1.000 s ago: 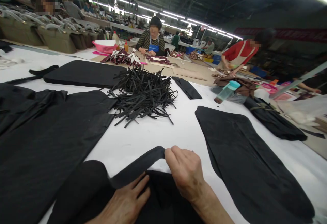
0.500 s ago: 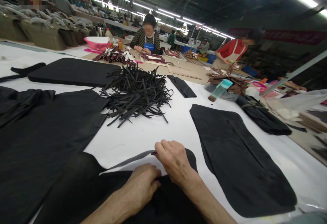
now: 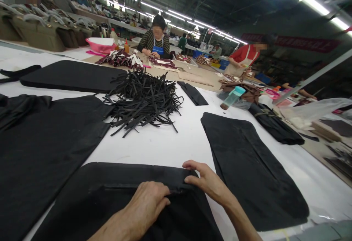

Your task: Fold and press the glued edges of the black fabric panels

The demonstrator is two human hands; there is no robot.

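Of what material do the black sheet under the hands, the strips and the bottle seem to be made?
Sheet: probably coated fabric or thin synthetic leather, matt with faint sheen; it wrinkles softly.
Strips: perhaps similar, dull, flat and curling.
Bottle: likely plastic; its body looks translucent.

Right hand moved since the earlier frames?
Yes. The right hand has shifted rightward, closer to the right panel, which lies flat on the table.

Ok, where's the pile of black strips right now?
In the head view, the pile sits just left of centre on the white table, beyond the left hand, with a small folded black cloth to its right.
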